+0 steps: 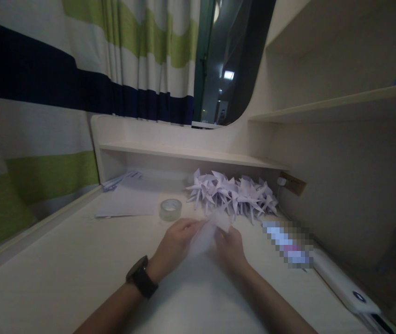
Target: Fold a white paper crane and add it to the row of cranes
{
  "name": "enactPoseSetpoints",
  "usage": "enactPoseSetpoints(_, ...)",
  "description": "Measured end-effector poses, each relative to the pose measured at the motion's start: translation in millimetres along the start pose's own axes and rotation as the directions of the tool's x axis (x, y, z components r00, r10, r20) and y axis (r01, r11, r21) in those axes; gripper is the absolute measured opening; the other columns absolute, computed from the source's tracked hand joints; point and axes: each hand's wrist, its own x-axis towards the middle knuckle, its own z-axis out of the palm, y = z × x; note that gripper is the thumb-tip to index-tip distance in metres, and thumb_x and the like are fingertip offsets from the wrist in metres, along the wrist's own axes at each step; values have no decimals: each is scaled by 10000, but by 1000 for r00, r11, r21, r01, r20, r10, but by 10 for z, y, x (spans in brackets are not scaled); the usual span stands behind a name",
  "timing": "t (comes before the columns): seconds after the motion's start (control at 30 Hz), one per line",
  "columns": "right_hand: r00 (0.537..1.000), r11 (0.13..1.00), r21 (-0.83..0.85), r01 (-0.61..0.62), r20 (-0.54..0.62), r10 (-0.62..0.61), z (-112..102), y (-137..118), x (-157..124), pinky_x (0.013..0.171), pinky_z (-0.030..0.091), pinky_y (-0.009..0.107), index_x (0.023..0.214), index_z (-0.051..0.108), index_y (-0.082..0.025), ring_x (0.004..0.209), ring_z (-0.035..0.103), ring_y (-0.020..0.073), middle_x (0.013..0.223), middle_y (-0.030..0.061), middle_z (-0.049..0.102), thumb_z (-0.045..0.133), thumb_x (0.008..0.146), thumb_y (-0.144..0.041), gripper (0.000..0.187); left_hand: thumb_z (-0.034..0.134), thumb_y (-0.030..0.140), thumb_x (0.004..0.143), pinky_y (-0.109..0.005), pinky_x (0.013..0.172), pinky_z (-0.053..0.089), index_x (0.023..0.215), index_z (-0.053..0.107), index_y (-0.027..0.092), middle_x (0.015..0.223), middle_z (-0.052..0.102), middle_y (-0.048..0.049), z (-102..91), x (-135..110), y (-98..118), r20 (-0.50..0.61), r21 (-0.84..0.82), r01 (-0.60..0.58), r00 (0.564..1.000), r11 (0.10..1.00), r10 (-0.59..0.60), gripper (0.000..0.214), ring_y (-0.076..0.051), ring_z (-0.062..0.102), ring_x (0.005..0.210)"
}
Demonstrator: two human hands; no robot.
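Observation:
Between my two hands is a piece of white paper [203, 237], blurred by motion, so its folds are hard to make out. My left hand [177, 243], with a black watch on the wrist, grips its left side. On the right side my right hand [230, 248] pinches the same paper with curled fingers. Just beyond the left hand a roll of clear tape [170, 209] lies on the desk. A heap of folded white paper pinwheels [232, 192] sits behind the hands, against the back of the desk.
A stack of white paper sheets [128, 197] lies at the back left, with folded strips [121, 180] behind it. To the right are a pixelated object [286, 243] and a long white device [344, 283] along the wall. A low shelf [184, 152] spans the back.

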Motion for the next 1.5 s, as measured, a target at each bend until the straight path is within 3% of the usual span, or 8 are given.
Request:
enactPoseSetpoints(0.17, 986, 944, 289, -159, 86, 139, 18, 33, 34, 528, 514, 287, 733, 625, -176, 590, 620, 186, 661, 41, 667, 570, 798, -318, 166, 466, 72, 884, -353, 897, 473, 1229, 593, 246, 1121, 648, -72, -9, -11, -42, 11, -20, 3, 1000, 1000, -3, 407, -190, 582, 1017)
enactPoseSetpoints(0.33, 981, 962, 201, -186, 90, 171, 28, 65, 38, 487, 488, 249, 676, 600, -171, 534, 593, 158, 571, 10, 613, 541, 806, -257, 167, 465, 152, 909, -358, 877, 472, 1169, 636, 243, 1100, 664, -75, -29, 14, -38, -4, -122, 74, 997, 990, -75, 324, -198, 596, 995)
enactPoseSetpoints(0.47, 999, 989, -146, 34, -37, -40, 24, 68, -11, 536, 483, 247, 765, 628, -172, 574, 591, 146, 676, 32, 645, 535, 829, -197, 115, 508, 216, 878, -344, 804, 490, 1066, 686, 208, 963, 694, -74, -16, 55, -51, 47, -314, 248, 968, 916, -246, 259, -205, 620, 892)
enactPoseSetpoints(0.63, 901, 791, -484, 374, -14, -434, -26, 12, 10, 784, 510, 364, 1043, 620, -179, 880, 609, 222, 952, 112, 660, 557, 847, -185, 206, 522, 324, 872, -237, 571, 427, 934, 693, 160, 723, 625, -24, 39, 52, -90, 237, -562, 460, 886, 688, -399, 245, -138, 544, 641)
enactPoseSetpoints(0.83, 862, 662, -565, 493, 215, -459, -114, -149, 217, 1054, 299, 557, 1210, 554, -223, 1254, 406, 324, 1186, 115, 596, 626, 815, -319, 412, 612, 303, 810, -247, 622, 416, 722, 665, 145, 682, 594, -6, 51, 40, -85, 309, -645, 464, 885, 608, -347, 189, -128, 511, 646)
enactPoseSetpoints(1.07, 906, 719, -571, 397, 121, -405, -125, -100, 349, 1014, 328, 520, 1037, 615, -193, 1008, 536, 272, 869, 73, 651, 620, 819, -327, 256, 684, 391, 769, -343, 830, 439, 939, 710, 133, 873, 676, -69, -14, 71, -49, 415, -758, 485, 874, 437, -252, 310, -200, 589, 863)
enactPoseSetpoints(1.27, 910, 709, -618, 339, 25, -413, -127, -91, 451, 881, 412, 434, 961, 628, -178, 885, 562, 248, 817, 83, 644, 595, 840, -335, 202, 595, 513, 817, -231, 595, 434, 1014, 671, 154, 946, 648, -85, 18, 17, -102, 510, -647, 662, 744, 378, -432, 417, -155, 610, 743)
enactPoseSetpoints(1.5, 954, 667, -741, 72, -143, -263, 19, -30, 457, 646, 420, 307, 959, 616, -153, 708, 611, 225, 764, 98, 667, 541, 880, -418, 286, 583, 540, 814, -211, 523, 398, 1003, 644, 123, 817, 649, -74, 174, -52, -247, 514, -646, 659, 749, 385, -419, 462, -116, 571, 612)
